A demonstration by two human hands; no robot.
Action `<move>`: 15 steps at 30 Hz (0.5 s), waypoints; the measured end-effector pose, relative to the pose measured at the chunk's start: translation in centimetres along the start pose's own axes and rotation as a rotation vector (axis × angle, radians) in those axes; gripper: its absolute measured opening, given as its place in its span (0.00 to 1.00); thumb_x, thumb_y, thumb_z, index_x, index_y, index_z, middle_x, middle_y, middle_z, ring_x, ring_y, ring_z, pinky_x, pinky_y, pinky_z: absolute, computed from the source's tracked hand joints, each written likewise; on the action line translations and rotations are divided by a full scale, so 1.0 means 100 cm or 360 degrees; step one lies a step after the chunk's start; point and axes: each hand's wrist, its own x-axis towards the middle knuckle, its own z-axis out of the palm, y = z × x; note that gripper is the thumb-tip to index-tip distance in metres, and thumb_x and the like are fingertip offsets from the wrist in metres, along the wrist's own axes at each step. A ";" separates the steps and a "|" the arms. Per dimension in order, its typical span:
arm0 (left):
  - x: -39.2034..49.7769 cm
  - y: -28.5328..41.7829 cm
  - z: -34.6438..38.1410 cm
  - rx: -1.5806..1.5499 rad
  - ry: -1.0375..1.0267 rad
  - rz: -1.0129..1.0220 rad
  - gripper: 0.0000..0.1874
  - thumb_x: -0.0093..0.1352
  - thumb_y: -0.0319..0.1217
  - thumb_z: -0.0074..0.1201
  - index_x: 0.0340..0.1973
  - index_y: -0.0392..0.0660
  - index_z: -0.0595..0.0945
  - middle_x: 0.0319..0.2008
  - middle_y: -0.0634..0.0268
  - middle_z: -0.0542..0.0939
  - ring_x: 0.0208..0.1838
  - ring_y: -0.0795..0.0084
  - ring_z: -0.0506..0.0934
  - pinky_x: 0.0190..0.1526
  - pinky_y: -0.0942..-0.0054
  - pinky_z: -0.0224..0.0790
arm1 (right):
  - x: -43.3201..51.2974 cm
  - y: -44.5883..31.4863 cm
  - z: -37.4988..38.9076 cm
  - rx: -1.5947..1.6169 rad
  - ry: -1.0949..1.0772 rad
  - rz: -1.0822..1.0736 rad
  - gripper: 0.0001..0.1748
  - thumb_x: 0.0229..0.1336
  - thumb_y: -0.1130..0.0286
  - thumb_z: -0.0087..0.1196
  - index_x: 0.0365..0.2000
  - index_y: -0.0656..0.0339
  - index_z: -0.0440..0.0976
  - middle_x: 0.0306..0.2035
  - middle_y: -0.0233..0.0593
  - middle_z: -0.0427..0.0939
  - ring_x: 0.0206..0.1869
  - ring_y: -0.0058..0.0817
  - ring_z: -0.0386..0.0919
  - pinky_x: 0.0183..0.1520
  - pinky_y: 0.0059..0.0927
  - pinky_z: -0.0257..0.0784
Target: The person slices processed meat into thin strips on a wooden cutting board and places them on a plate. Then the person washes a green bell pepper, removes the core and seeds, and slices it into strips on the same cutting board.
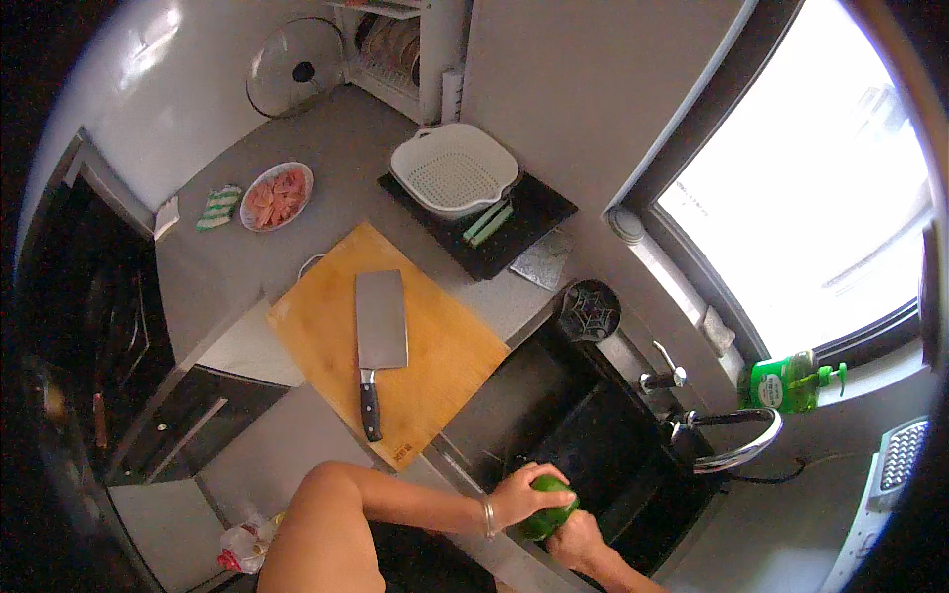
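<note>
Over the near edge of the black sink [489, 422], both of my hands are on a glossy green vegetable [540, 523] that looks like a bell pepper. My left hand [523, 493], with a bracelet at the wrist, wraps it from above. Curled against its lower right end is my right hand [578, 540]; its fingertips are hidden. A wooden cutting board [445, 333] lies to the left, one corner reaching over the sink's edge. On the board rests a cleaver [382, 319], its black handle pointing toward me.
A chrome faucet [741, 463] arches at the sink's right, beside a green soap bottle [789, 384]. Behind the board are a bowl of sliced raw meat [276, 197], a green-and-white packet [219, 207] and a white colander [456, 167] on a black mat [545, 204]. A grater [901, 456] stands far right.
</note>
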 end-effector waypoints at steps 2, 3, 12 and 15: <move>0.003 -0.005 0.000 -0.0160 -0.0142 -0.0138 0.16 0.62 0.41 0.63 0.40 0.47 0.81 0.40 0.64 0.76 0.47 0.73 0.73 0.52 0.73 0.64 | 0.002 0.000 0.006 0.0121 -0.0053 -0.0049 0.09 0.43 0.67 0.51 0.23 0.62 0.75 0.23 0.54 0.77 0.29 0.54 0.77 0.35 0.49 0.74; 0.008 -0.006 -0.003 -0.0152 -0.0174 -0.0093 0.15 0.62 0.41 0.62 0.40 0.47 0.81 0.41 0.64 0.77 0.47 0.73 0.73 0.52 0.73 0.64 | 0.006 -0.002 0.008 0.0054 0.0067 -0.0033 0.09 0.43 0.67 0.52 0.22 0.62 0.75 0.24 0.54 0.77 0.29 0.53 0.77 0.35 0.49 0.74; 0.039 0.004 -0.022 -0.0576 -0.0822 -0.0649 0.36 0.67 0.58 0.47 0.67 0.67 0.52 0.53 0.65 0.71 0.57 0.61 0.70 0.49 0.44 0.71 | 0.001 0.011 -0.016 -0.0593 0.0411 0.0039 0.06 0.42 0.69 0.54 0.19 0.61 0.73 0.23 0.45 0.77 0.26 0.42 0.79 0.30 0.42 0.73; 0.053 0.007 -0.027 -0.1126 -0.1033 -0.1258 0.33 0.63 0.63 0.47 0.58 0.62 0.67 0.52 0.63 0.73 0.54 0.58 0.73 0.50 0.45 0.72 | 0.000 0.013 -0.011 -0.0881 0.0675 -0.0214 0.03 0.42 0.72 0.54 0.19 0.59 0.71 0.22 0.38 0.74 0.27 0.35 0.77 0.29 0.36 0.71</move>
